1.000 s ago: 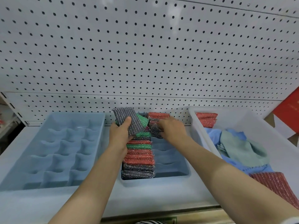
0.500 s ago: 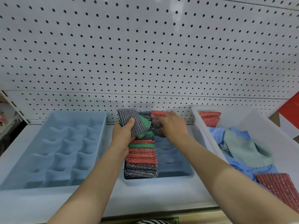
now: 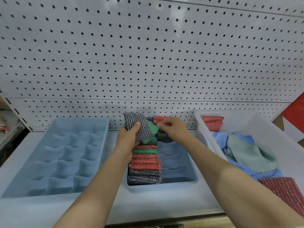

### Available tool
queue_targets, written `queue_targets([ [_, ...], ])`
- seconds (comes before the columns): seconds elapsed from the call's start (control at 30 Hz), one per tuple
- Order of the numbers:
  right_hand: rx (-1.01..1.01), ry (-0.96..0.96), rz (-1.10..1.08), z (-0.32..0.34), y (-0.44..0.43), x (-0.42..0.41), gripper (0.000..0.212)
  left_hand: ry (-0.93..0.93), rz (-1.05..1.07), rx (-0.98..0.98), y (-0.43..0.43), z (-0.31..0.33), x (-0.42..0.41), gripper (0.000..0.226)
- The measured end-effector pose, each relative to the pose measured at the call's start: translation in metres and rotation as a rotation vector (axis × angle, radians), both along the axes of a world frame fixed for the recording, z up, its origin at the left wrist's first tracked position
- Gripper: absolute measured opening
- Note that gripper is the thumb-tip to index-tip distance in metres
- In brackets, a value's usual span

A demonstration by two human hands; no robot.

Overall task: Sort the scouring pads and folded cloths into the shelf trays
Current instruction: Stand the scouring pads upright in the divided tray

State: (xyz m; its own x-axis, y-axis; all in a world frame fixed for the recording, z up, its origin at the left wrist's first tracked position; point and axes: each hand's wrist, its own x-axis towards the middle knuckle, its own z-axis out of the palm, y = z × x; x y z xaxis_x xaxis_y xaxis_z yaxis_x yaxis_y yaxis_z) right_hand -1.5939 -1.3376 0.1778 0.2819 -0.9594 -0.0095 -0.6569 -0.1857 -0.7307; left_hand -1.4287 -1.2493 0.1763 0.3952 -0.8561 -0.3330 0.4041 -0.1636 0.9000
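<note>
At frame centre, the right hand [image 3: 174, 130] has left the tray's [image 3: 164, 185] back row. Its fingers [image 3: 162, 125] now pinch the green pad [image 3: 151, 129] in the bundle [image 3: 134, 123] that the left hand [image 3: 129, 139] grips, likely the next one to slot.

Grey and green scouring pads [image 3: 141, 129] held above the pad-filled middle tray [image 3: 179, 180].

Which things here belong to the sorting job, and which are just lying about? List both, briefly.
Job: left hand gripping grey pad; right hand; row of pads in middle tray; empty divided tray; white bin with cloths and red pads.
Lying about: pegboard; red box.
</note>
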Motion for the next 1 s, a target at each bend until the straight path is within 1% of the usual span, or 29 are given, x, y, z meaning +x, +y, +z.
queue_targets([
  [0.03, 0.084, -0.171, -0.042, 0.008, 0.003, 0.002, 0.026, -0.018, -0.030, -0.011, 0.001, 0.002, -0.001, 0.036],
  [0.07, 0.174, -0.295, -0.038, 0.015, 0.007, 0.005, 0.034, -0.041, -0.064, -0.027, 0.001, 0.004, -0.004, 0.037],
  [0.1, 0.268, -0.365, -0.005, 0.019, 0.012, 0.008, 0.040, -0.072, -0.097, -0.044, 0.002, 0.007, -0.006, 0.036],
  [0.17, 0.408, -0.443, 0.067, 0.025, 0.023, 0.015, 0.043, -0.142, -0.154, -0.075, 0.004, 0.011, -0.014, 0.032],
  [0.27, 0.502, -0.513, 0.093, 0.027, 0.030, 0.012, 0.044, -0.174, -0.213, -0.094, 0.007, 0.013, -0.023, 0.036],
  [0.3, 0.511, -0.507, 0.095, 0.028, 0.032, 0.009, 0.046, -0.144, -0.222, -0.086, 0.008, 0.013, -0.024, 0.038],
  [0.37, 0.466, -0.481, 0.059, 0.026, 0.035, 0.006, 0.043, 0.000, -0.221, -0.073, 0.011, 0.014, -0.028, 0.035],
  [0.43, 0.331, -0.495, -0.064, 0.022, 0.037, 0.005, 0.040, 0.106, -0.214, -0.078, 0.012, 0.014, -0.032, 0.031],
  [0.5, 0.212, -0.525, -0.176, 0.017, 0.039, 0.003, 0.045, 0.061, -0.201, -0.092, 0.012, 0.012, -0.035, 0.025],
  [0.53, 0.208, -0.536, -0.184, 0.015, 0.040, 0.002, 0.040, 0.010, -0.186, -0.091, 0.012, 0.011, -0.035, 0.023],
  [0.6, 0.285, -0.591, -0.121, 0.016, 0.045, 0.001, 0.025, -0.045, -0.129, -0.086, 0.013, 0.007, -0.033, 0.022],
  [0.63, 0.334, -0.632, -0.093, 0.017, 0.047, 0.000, 0.026, -0.052, -0.094, -0.086, 0.013, 0.005, -0.031, 0.024],
  [0.67, 0.352, -0.622, -0.105, 0.019, 0.047, -0.002, 0.036, -0.049, -0.061, -0.084, 0.014, 0.004, -0.030, 0.025],
  [0.73, 0.283, -0.547, -0.208, 0.019, 0.040, -0.010, 0.072, -0.035, -0.001, -0.064, 0.015, 0.000, -0.026, 0.025],
  [0.77, 0.234, -0.506, -0.253, 0.016, 0.033, -0.016, 0.084, -0.030, 0.027, -0.044, 0.015, -0.003, -0.024, 0.025],
  [0.8, 0.209, -0.458, -0.277, 0.011, 0.025, -0.025, 0.088, -0.023, 0.050, -0.027, 0.016, -0.007, -0.022, 0.024],
  [0.83, 0.204, -0.396, -0.284, 0.008, 0.020, -0.034, 0.083, -0.015, 0.068, -0.017, 0.017, -0.009, -0.020, 0.024],
  [0.9, 0.189, -0.207, -0.240, 0.013, 0.026, -0.043, 0.053, -0.003, 0.079, -0.015, 0.019, -0.011, -0.018, 0.025],
  [0.93, 0.161, -0.095, -0.198, 0.013, 0.029, -0.045, 0.042, -0.005, 0.077, -0.017, 0.019, -0.012, -0.018, 0.025],
  [1.0, 0.032, 0.138, -0.105, 0.008, 0.033, -0.048, 0.038, -0.018, 0.073, -0.020, 0.019, -0.009, -0.019, 0.026],
])
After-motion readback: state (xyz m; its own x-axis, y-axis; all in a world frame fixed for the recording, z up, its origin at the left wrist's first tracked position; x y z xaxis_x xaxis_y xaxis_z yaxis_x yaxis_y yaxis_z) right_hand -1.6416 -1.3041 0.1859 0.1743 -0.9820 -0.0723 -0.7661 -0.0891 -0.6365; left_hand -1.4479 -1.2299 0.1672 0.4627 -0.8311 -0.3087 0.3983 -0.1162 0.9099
